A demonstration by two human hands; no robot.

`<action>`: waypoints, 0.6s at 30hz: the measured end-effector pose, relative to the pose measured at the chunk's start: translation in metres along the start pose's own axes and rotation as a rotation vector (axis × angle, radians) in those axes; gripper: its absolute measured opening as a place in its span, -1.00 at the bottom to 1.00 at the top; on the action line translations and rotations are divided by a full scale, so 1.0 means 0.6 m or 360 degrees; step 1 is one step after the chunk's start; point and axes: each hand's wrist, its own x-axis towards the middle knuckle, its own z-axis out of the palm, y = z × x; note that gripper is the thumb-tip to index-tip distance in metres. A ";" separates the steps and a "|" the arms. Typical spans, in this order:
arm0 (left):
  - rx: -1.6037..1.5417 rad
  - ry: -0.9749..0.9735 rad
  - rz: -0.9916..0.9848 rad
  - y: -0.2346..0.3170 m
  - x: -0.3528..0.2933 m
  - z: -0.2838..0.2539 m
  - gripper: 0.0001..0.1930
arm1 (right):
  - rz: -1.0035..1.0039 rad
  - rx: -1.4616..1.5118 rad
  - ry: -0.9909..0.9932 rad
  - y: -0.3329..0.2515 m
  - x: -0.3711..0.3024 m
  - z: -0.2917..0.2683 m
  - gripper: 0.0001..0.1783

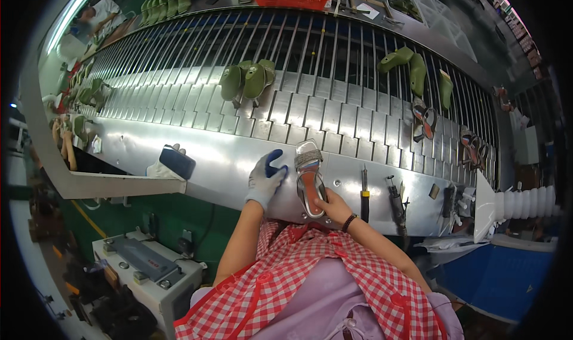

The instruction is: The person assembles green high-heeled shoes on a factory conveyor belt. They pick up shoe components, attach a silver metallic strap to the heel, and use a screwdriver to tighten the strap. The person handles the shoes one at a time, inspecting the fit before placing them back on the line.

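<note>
A strappy sandal with a reddish-brown insole and a glittery band lies over the metal ledge in front of me, its toe pointing away. My right hand, bare and wearing a dark bead bracelet, grips it at the heel end. My left hand is in a pale glove with blue fingertips. It hovers just left of the sandal, apart from it, thumb and fingers spread with nothing between them.
Beyond the ledge runs a slatted metal conveyor carrying green shoe lasts and more sandals. Right of me lie a pen-like tool with a yellow collar and a dark tool, near a white duct. A dark flat rectangular object rests leftward.
</note>
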 end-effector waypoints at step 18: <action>0.0085 0.0020 0.0414 -0.039 0.043 0.046 -0.67 | -0.0138 0.0747 0.0900 -0.134 0.043 -0.240 -0.69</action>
